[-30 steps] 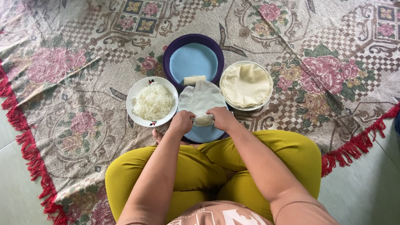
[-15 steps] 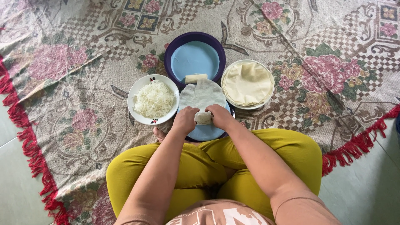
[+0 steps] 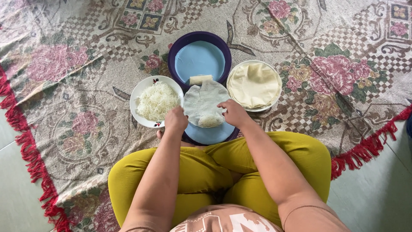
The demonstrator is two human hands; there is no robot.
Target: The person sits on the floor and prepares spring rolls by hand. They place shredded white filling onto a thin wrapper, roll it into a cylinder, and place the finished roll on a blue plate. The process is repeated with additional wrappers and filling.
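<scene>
This looks like a home. A person sits cross-legged on a flowered rug (image 3: 77, 86) with red fringe (image 3: 25, 150), spread over a pale tiled floor (image 3: 377, 193). At 12 o'clock, household plates of food stand directly on the rug.

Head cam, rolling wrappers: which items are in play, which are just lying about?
In play:
left hand
right hand
wrapper sheet
blue plate
noodle plate
wrapper stack
finished roll
purple bowl

Lying about:
floral rug
tiled floor
</scene>
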